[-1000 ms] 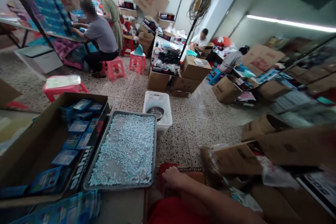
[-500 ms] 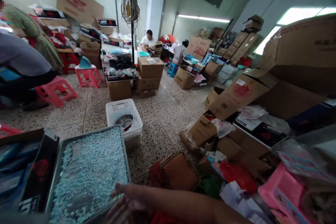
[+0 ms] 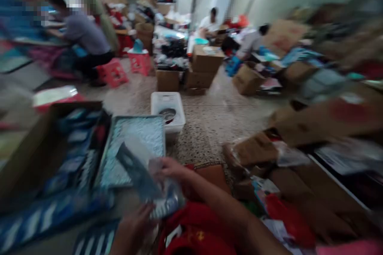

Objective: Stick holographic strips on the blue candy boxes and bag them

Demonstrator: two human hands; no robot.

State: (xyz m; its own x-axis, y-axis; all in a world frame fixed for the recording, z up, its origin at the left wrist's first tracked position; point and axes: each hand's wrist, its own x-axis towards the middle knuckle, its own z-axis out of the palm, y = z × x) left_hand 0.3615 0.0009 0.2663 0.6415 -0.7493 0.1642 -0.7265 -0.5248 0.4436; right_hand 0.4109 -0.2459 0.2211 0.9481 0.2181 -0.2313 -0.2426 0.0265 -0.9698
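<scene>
Two hands on one clear plastic packet, and it's a blurry bit of action! The right hand, at one o'clock on the packet, has its fingers curled in, thumb side pinching the plastic edge. Down at seven o'clock is the left hand, fingertips up against the packet's lower end; whether they grip or merely touch, I cannot tell through the smear. The packet tilts between them, a blue-grey strip up at its eleven, pale stripes low at its five, red cloth just beyond.

Outward now, the packet at the centre of our dial! Eleven o'clock: a metal tray spread with small pale-blue pieces, the packet's top overlapping it in view. Ten o'clock: a long open carton holding blue packs. Between eight and nine, blue-and-white striped packs. Just past twelve, a white basket with a metal bowl inside. Brown cardboard boxes crowd between two and three, red plastic just past three. Far off at eleven, a seated co-worker bends over a table!
</scene>
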